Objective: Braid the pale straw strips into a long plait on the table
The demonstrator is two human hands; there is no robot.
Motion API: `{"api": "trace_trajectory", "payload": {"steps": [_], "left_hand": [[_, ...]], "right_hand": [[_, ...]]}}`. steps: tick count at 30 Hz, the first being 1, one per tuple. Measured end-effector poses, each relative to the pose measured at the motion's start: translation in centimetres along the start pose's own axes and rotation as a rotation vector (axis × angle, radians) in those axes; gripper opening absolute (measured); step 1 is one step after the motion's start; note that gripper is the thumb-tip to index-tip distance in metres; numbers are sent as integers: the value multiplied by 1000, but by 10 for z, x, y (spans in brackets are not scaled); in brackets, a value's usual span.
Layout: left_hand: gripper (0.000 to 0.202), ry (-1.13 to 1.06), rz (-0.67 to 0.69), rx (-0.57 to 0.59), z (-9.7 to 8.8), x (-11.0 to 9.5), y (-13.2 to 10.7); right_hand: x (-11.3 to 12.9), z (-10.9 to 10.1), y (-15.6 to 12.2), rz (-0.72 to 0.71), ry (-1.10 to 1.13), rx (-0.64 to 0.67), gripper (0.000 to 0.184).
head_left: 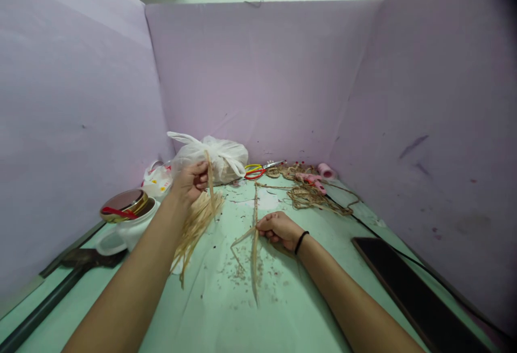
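My left hand (193, 181) is closed on a dry straw-coloured strip (210, 183), which it holds up over a loose bundle of similar strips (198, 223). My right hand (280, 230) pinches a strand of braided fibre (256, 205) just above the table. Loose strip ends (254, 272) hang down and to the left from that pinch. From the far end of the braid, a thin cord runs right toward a tangle of brown twine (305, 197).
Behind lie a white plastic bag (226, 154), scissors (258, 170), a pink glue gun (313, 181) and a pink spool (325, 170). At left are a white mug (131, 232) with a lid (124, 202) and a hammer (76, 267). A dark flat slab (404, 283) lies right. Purple panels enclose the table.
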State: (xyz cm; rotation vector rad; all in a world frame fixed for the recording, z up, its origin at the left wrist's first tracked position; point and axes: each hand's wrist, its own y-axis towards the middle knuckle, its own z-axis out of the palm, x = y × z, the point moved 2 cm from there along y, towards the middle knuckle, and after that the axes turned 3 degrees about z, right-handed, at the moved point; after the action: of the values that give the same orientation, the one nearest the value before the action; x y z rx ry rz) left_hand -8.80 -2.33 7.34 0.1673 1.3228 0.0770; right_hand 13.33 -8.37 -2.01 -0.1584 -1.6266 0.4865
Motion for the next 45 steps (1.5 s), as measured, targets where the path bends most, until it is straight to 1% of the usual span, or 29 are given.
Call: {"api": "trace_trajectory", "payload": {"steps": [1,2,4,6,8,10,12,15,17,19,21,23,25,27,30,33,35,39,42,45], "left_hand": [[16,0,-31,57,3,-6,-4],[16,69,-77,116,7,-9,-9],[15,354,-207,249,18,-4,-19],[11,677,-312,396,31,11,-30],[7,873,-364,520,45,32,-38],[7,960,-421,606,55,51,-44],[8,968,-431,641,60,64,-47],[13,945,-408,652,61,71,-48],[15,925,-391,655,61,70,-48],[16,910,-345,657,62,69,-48],[16,915,-300,640,63,69,-47],[16,926,-287,599,63,68,-47],[16,933,-300,551,62,68,-46],[15,930,-313,537,61,68,-46],[11,925,-329,574,60,72,-46],[13,921,-329,587,59,77,-45],[14,911,-336,566,59,79,-45],[10,856,-381,486,62,79,-47],[8,824,-442,435,66,80,-48],[9,807,-513,420,67,81,-48]], "right_hand": [[0,0,0,2,7,4,8],[0,-1,0,3,19,11,7],[-1,-2,0,0,48,33,7],[-2,-4,1,-3,70,57,6],[-3,-4,1,-4,79,69,5],[-3,-5,1,-7,76,68,5],[-3,-5,2,-10,69,67,5],[-2,-5,2,-11,71,75,6],[-1,-5,2,-7,73,77,7],[-1,-4,2,-1,69,78,9],[-1,-5,2,2,71,77,9],[-1,-5,3,3,79,73,9],[-2,-5,3,5,87,74,8],[-2,-5,3,3,88,76,7],[-2,-5,3,-3,82,80,8],[-2,-5,3,1,86,80,8],[-2,-5,3,1,87,77,8],[-1,-5,2,-3,88,65,8],[-2,-5,3,1,101,67,8],[-3,-4,4,-12,103,68,8]]}}
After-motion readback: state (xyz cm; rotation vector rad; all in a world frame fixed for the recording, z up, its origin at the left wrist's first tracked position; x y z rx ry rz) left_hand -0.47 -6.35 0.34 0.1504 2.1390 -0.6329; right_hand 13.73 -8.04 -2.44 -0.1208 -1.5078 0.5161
